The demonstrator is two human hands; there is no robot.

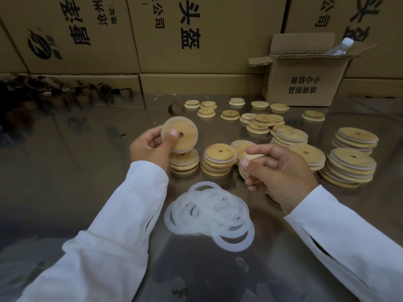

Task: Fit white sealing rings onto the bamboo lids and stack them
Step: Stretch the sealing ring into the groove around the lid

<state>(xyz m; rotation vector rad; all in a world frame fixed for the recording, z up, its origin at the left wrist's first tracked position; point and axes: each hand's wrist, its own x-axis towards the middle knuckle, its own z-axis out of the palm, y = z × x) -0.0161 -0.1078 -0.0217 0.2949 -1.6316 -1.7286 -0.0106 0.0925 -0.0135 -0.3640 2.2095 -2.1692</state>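
Head view, looking down on a shiny table (87, 182); I'm watching from afar. Two bare hands in white sleeves (122, 225).

L hand (152, 147) grips a ringed lid (187, 127): fingers curled behind its edge, thumb pressed on the wood face just beside the ctr hole. The lid is held up off the table, face tilted toward the camera, w/ a pale ring showing round its rim.

Key relation: a short stack (184, 165) of finished lids sits just below that lid, partly hidden by it, faces up. A disc has no long axis, so tilt is what counts. My guess is the lid must go flat before it drops on. L hand is clearly the nearer one; R is well off to the side.

R hand (281, 173) pinches a second lid (253, 157) btw thumb and fingers. It's mostly hidden, so I can't tell if it has a ring. The ring pile (209, 214), loose translucent-white hoops overlapping, lies on the table near R hand, on the camera side, btw the 2 wrists.

Look: lids are round, light bamboo w/ grain and a small ctr hole. More ringed stacks (349, 168) stand at right; bare lids (231, 115) are scattered farther back. Behind them: small open carton (305, 83), big cartons (196, 40).
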